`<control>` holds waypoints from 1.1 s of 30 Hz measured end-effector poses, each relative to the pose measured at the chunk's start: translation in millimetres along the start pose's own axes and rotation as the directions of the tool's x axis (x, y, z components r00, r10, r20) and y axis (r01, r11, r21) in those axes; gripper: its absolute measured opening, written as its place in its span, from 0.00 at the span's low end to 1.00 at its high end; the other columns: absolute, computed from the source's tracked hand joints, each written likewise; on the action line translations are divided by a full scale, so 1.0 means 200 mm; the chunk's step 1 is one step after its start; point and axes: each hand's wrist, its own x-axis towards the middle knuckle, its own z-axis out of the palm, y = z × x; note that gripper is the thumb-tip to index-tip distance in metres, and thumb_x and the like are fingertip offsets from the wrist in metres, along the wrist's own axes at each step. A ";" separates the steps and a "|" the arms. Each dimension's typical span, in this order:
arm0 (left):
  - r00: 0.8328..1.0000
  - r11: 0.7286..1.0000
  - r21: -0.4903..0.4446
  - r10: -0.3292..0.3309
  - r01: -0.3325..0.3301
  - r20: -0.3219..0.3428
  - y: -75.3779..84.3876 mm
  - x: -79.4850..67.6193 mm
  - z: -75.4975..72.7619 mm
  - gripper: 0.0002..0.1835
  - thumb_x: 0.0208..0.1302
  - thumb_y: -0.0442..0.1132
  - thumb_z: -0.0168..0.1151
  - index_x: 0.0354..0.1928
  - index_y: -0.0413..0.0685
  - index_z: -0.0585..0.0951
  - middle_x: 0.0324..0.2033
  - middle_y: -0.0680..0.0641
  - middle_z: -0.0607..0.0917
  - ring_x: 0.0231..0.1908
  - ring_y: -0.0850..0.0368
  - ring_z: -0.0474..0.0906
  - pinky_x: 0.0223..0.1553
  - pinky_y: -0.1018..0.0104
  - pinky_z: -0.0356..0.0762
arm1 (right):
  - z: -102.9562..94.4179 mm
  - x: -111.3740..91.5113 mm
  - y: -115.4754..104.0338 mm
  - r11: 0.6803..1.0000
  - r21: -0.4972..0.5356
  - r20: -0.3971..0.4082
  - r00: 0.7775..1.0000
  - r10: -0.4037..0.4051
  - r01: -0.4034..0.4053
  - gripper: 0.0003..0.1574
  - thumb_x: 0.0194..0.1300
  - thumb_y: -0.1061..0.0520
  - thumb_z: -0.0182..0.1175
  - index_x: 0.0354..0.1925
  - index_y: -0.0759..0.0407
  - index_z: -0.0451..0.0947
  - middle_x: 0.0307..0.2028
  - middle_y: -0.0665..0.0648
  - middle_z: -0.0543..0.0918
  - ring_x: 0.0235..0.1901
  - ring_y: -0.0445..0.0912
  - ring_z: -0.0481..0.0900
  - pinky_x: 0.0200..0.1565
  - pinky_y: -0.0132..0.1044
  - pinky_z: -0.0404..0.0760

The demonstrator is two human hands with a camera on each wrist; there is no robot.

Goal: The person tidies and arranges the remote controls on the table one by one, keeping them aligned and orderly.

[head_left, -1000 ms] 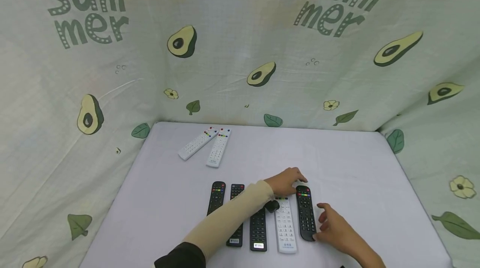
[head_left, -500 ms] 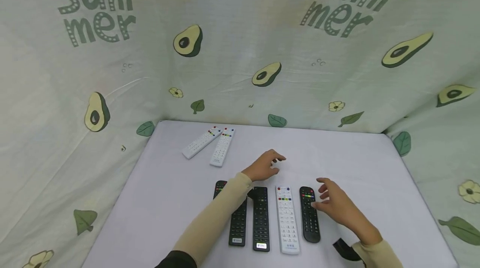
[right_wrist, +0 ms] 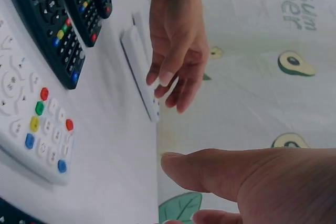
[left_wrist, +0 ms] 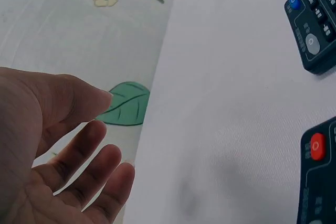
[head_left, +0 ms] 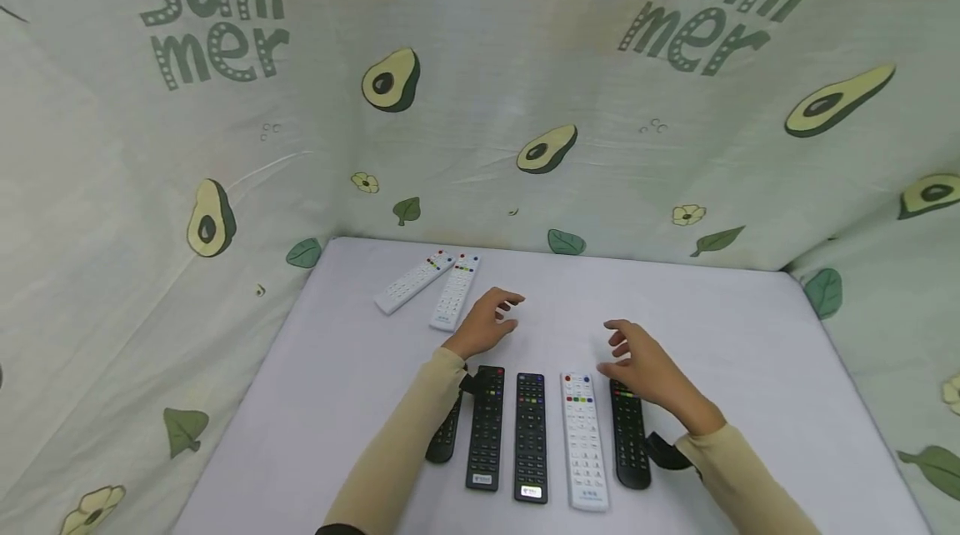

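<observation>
Hands [head_left: 483, 325] farther forward, sleeve [head_left: 401, 442] over remote [head_left: 446, 437]

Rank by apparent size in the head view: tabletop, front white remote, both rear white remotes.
1. Tabletop
2. Front white remote
3. Rear left white remote and rear right white remote: too alike to rank

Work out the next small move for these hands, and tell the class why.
Probably reach the left hand toward the white remote nearest it at the back. That hand and the right hand both hold nothing, and in the head view the remote lies just beside the left hand, apart from the front row of remotes.
</observation>
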 end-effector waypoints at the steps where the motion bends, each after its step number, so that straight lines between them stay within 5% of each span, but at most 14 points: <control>1: 1.000 1.000 -0.010 0.000 0.000 -0.012 0.00 -0.01 -0.01 0.23 0.73 0.27 0.63 0.68 0.38 0.77 0.62 0.37 0.79 0.62 0.37 0.76 0.63 0.47 0.79 | 0.00 0.02 -0.01 1.000 0.002 -0.002 1.000 -0.013 0.013 0.43 0.64 0.62 0.72 0.69 0.77 0.65 0.52 0.72 0.79 0.51 0.64 0.83 0.49 0.58 0.87; 12: 0.988 0.999 0.014 -0.029 0.031 -0.152 -0.11 -0.11 -0.14 0.22 0.71 0.27 0.65 0.66 0.38 0.78 0.61 0.38 0.80 0.60 0.40 0.77 0.62 0.49 0.80 | 0.02 0.26 -0.10 0.997 0.032 0.023 0.997 -0.073 0.073 0.40 0.66 0.63 0.72 0.69 0.77 0.67 0.53 0.73 0.79 0.53 0.65 0.82 0.52 0.58 0.86; 33: 0.930 0.990 -0.008 -0.135 0.141 -0.343 -0.25 -0.30 -0.28 0.22 0.66 0.25 0.68 0.63 0.39 0.80 0.60 0.38 0.80 0.62 0.40 0.75 0.63 0.45 0.79 | 0.17 0.75 -0.20 0.984 0.072 0.052 0.985 -0.166 0.162 0.35 0.69 0.65 0.67 0.69 0.77 0.67 0.58 0.77 0.77 0.59 0.67 0.79 0.60 0.59 0.82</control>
